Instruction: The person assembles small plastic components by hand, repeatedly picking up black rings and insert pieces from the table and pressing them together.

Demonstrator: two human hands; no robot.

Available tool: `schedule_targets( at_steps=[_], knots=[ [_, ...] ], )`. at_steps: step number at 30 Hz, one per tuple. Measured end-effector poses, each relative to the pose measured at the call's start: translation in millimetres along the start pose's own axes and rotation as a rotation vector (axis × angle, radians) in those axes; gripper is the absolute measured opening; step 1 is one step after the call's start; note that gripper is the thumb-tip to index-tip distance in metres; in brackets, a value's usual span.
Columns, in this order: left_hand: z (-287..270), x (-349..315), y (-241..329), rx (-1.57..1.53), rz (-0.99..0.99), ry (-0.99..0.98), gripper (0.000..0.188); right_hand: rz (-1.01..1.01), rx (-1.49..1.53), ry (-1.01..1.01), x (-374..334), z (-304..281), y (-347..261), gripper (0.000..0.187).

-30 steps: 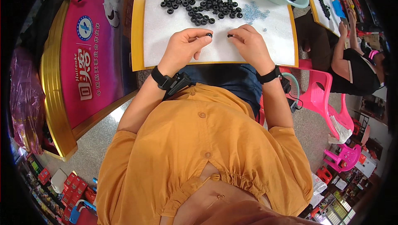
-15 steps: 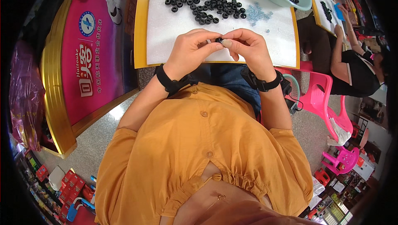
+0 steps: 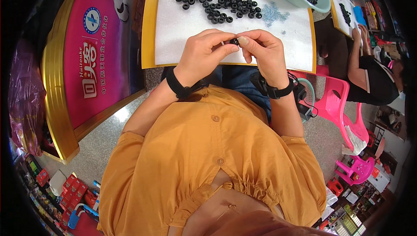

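Over the near part of a white-topped table (image 3: pixel 182 47), both my hands meet at one small black ring (image 3: pixel 234 41), like a toy tyre. My left hand (image 3: pixel 202 53) pinches the ring between thumb and fingers. Right beside it, my right hand (image 3: pixel 266 51) has thumb and forefinger drawn together against the ring's edge. Whatever small piece those right fingers may hold is hidden. Beyond my hands lies a loose spread of black rings (image 3: pixel 217 1). A patch of tiny clear-blue pieces (image 3: pixel 273 14) lies to their right.
A pale green basin (image 3: pixel 323 5) filled with black rings stands at the table's far right. To the right are a pink plastic chair (image 3: pixel 332 90) and a person in black (image 3: pixel 373 79) at another table. A pink printed counter (image 3: pixel 97 53) rises on my left.
My hands and the ring sit slightly farther right in the picture, and the table view has shifted a little too. My fingers still hold the ring. The other person's hands have moved.
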State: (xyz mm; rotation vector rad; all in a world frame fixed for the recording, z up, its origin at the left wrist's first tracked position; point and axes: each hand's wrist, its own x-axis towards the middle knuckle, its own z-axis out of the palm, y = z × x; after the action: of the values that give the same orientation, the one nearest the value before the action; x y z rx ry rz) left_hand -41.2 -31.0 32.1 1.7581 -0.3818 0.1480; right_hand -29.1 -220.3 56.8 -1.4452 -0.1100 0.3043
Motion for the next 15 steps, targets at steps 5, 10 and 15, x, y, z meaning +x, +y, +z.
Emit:
schedule_targets(
  at_steps=[5, 10, 15],
  knots=[
    [-0.1, -0.2, 2.5, -0.068, -0.098, -0.012, 0.022, -0.068, 0.013, 0.037, -3.5, 4.5, 6.4, 0.012],
    [-1.5, 0.2, -5.6, 0.116, 0.129, 0.007, 0.020, -0.067, -0.161, 0.042, -4.4, 5.7, 2.8, 0.013],
    [-0.6, 0.5, -4.6, 0.178, 0.215, 0.012, 0.021, 0.069, 0.120, -0.048, -0.2, -6.9, 9.9, 0.017]
  ],
)
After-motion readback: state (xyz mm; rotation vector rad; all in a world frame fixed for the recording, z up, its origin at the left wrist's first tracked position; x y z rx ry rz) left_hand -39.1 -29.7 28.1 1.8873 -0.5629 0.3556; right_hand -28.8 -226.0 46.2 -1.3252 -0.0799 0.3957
